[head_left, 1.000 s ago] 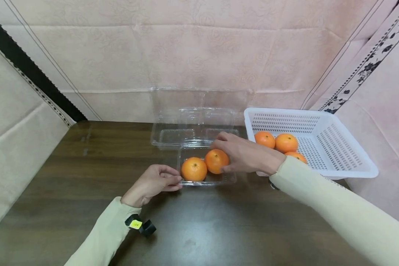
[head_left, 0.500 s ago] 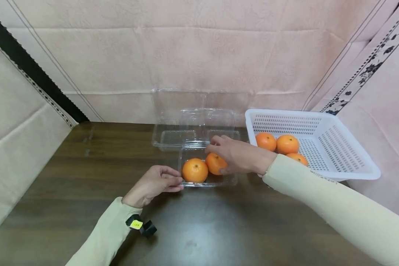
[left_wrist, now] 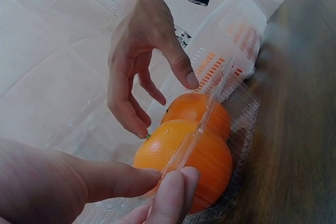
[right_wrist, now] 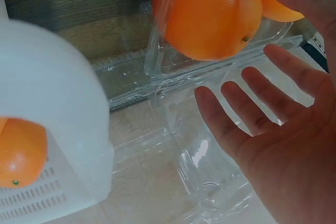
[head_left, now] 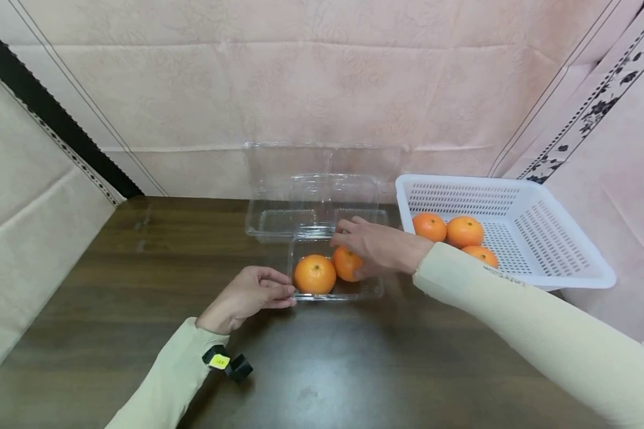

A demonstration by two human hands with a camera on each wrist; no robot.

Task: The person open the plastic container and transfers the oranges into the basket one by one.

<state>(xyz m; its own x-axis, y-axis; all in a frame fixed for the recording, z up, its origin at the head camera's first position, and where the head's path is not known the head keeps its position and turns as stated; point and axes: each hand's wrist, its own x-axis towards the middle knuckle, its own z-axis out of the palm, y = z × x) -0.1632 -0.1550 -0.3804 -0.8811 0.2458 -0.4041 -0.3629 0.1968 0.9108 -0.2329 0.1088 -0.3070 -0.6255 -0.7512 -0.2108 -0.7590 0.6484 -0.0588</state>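
Two oranges sit side by side in the base of a clear plastic clamshell box (head_left: 335, 297), the left orange (head_left: 314, 274) nearer my left hand. My left hand (head_left: 249, 298) holds the box's left front corner; in the left wrist view its thumb and fingers pinch the rim. Above and to the right of the right orange (head_left: 346, 264), my right hand (head_left: 378, 244) hovers with loosely spread fingers. The right wrist view shows this right hand (right_wrist: 294, 114) grasping nothing, its thumb close to the fruit. Whether the thumb touches an orange, I cannot tell.
A white perforated basket (head_left: 547, 238) stands at the right with 3 oranges (head_left: 464, 232) visible in it, partly behind my right sleeve. The box's clear lid (head_left: 311, 202) is raised behind its base, before a pale cloth backdrop (head_left: 322, 89). Everything stands on a dark wooden table (head_left: 139, 286).
My right hand has shifted slightly left over the right orange, which has moved a little left and toward me. The left hand stays at the box corner.
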